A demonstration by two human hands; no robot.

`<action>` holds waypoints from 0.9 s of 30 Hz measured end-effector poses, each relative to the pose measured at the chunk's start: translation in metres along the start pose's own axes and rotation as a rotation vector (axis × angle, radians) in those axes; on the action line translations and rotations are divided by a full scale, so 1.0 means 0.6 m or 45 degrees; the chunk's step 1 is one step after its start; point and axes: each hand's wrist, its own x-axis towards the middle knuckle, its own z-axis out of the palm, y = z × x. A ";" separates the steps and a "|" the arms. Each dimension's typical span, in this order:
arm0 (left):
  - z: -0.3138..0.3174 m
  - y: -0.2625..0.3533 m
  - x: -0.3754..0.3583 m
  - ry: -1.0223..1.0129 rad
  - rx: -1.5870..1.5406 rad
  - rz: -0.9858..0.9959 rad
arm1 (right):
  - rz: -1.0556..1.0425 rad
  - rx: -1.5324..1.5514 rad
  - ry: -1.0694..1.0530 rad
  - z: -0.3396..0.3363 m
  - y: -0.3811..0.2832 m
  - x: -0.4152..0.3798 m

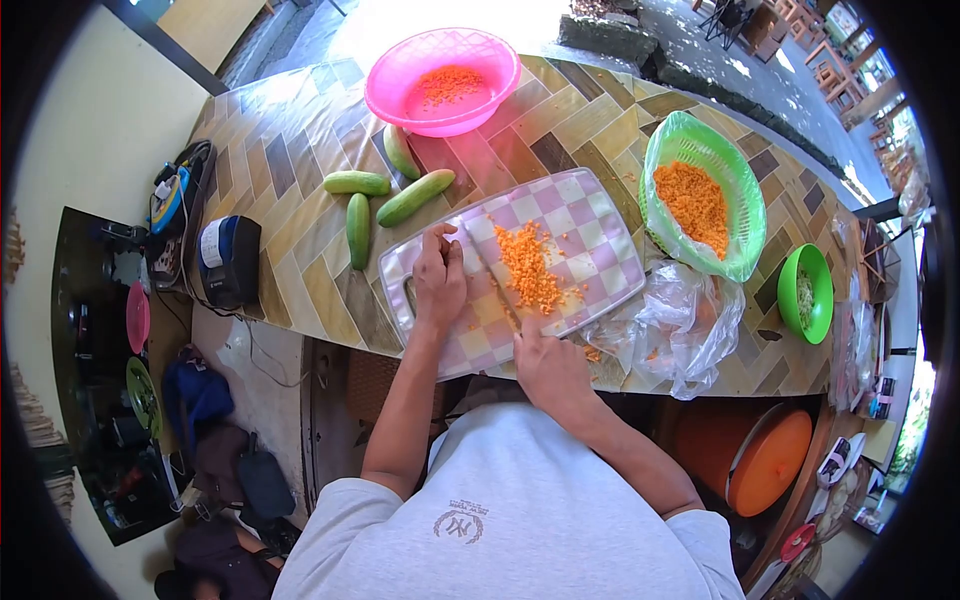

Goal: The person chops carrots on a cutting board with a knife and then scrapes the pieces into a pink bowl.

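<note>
The right hand (pixel 548 362) is gripping a knife (pixel 492 278) over chopped carrot (pixel 528 266) on the checked board (pixel 590 232); the left hand (pixel 438 280) is lying flat, open. Pink bowl (pixel 400 70) and green colander (pixel 745 200) are holding carrot.

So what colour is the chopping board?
The chopping board is pink-and-white checked, clearest in the head view.

Pink bowl (pixel 395 95), four cucumbers (pixel 414 197), green colander (pixel 745 215), small green bowl (pixel 790 290), plastic bag (pixel 675 335)

Right hand (pixel 548 365) holds knife (pixel 497 283) on checked board (pixel 600 225); left hand (pixel 440 280) presses its tip.
</note>
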 end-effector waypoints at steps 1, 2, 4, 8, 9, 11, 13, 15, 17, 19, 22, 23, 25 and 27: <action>0.000 0.001 0.000 0.002 -0.009 -0.003 | 0.038 -0.012 0.008 -0.004 0.006 0.001; 0.000 0.001 0.000 0.005 -0.018 -0.008 | 0.075 -0.023 0.014 -0.007 0.012 0.003; 0.000 0.000 0.000 0.000 -0.015 0.001 | 0.125 -0.053 -0.036 -0.028 0.020 0.010; 0.000 -0.001 0.001 -0.010 -0.002 -0.006 | 0.155 -0.084 -0.153 -0.069 0.014 0.022; -0.001 -0.001 0.001 -0.015 0.002 -0.007 | 0.144 -0.117 -0.178 -0.077 0.012 0.027; -0.001 -0.002 0.001 -0.025 0.008 -0.012 | 0.123 -0.186 -0.230 -0.088 0.009 0.036; -0.001 -0.004 -0.001 -0.019 -0.004 -0.018 | 0.122 -0.194 -0.225 -0.091 0.007 0.039; 0.000 -0.004 0.002 -0.005 -0.008 -0.004 | 0.129 -0.188 -0.182 -0.071 0.012 0.039; 0.001 -0.004 0.000 0.015 -0.004 0.015 | 0.148 -0.167 -0.116 -0.011 0.029 0.029; 0.002 0.002 0.006 0.011 -0.010 0.010 | 0.096 -0.190 -0.056 -0.023 0.028 0.033; -0.003 0.003 -0.002 -0.006 -0.002 0.016 | 0.092 -0.209 -0.069 -0.031 0.018 0.027; -0.002 0.004 0.000 -0.001 -0.008 0.027 | 0.097 -0.226 -0.082 -0.034 0.018 0.029; 0.000 0.003 -0.001 0.003 0.002 0.017 | 0.104 -0.252 -0.086 -0.018 0.026 0.025; -0.002 0.002 0.001 0.011 0.012 0.008 | 0.086 -0.262 -0.103 -0.026 0.027 0.027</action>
